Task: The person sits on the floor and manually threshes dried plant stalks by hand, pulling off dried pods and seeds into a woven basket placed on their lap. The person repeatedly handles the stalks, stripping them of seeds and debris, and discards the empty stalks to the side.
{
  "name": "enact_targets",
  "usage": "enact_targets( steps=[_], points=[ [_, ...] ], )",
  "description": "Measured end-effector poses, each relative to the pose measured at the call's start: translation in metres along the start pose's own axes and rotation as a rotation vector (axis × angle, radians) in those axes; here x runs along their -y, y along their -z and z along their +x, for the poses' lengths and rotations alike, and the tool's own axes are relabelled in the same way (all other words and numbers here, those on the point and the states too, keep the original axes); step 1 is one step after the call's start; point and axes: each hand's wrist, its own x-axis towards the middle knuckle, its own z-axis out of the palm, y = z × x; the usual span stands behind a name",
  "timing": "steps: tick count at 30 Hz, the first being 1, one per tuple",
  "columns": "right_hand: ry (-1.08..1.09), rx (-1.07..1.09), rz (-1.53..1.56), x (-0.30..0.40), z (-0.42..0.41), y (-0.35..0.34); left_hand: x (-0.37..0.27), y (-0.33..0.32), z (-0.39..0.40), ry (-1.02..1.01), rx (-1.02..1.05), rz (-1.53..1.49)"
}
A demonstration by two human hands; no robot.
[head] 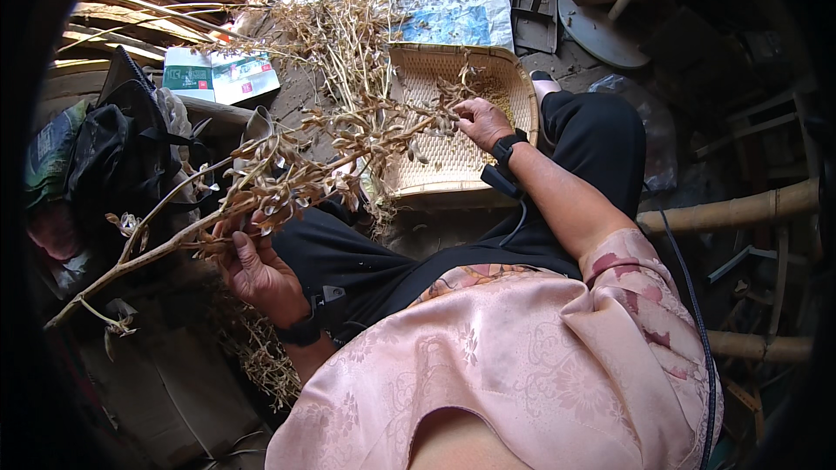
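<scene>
A long dried bean stalk (196,225), hung with brown pods, slants from lower left up toward the middle. My left hand (261,271) grips it around the lower part, thumb on top. At the stalk's far end my right hand (484,123) has its fingers on a cluster of pods (445,119); its fingertips are partly hidden. Below that hand lies a shallow woven bamboo basket (450,160) with a curved rim. Yellow beans (501,101) are gathered along its right side, and some loose husks lie among them.
A heap of dried bean plants (339,46) lies beyond the stalk, beside a printed plastic sack (450,10). At left are a white and green carton (219,75), split wood (150,10) and dark bags (108,150). Bamboo poles (731,209) stand at right.
</scene>
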Motion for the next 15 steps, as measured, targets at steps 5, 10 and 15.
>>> enact_targets(
  steps=[5, 10, 15],
  points=[
    [0.059, -0.006, 0.020, 0.0035, 0.0008, 0.0006, 0.0005, 0.0006, -0.0009, 0.007, -0.014, 0.011],
    [0.054, 0.004, -0.047, 0.0048, 0.0005, 0.0020, -0.0003, 0.0019, -0.0017, 0.013, -0.014, 0.009],
    [0.003, 0.059, 0.086, 0.0013, 0.0005, 0.0005, 0.0003, 0.0017, -0.0017, -0.008, -0.015, 0.019]
  ],
)
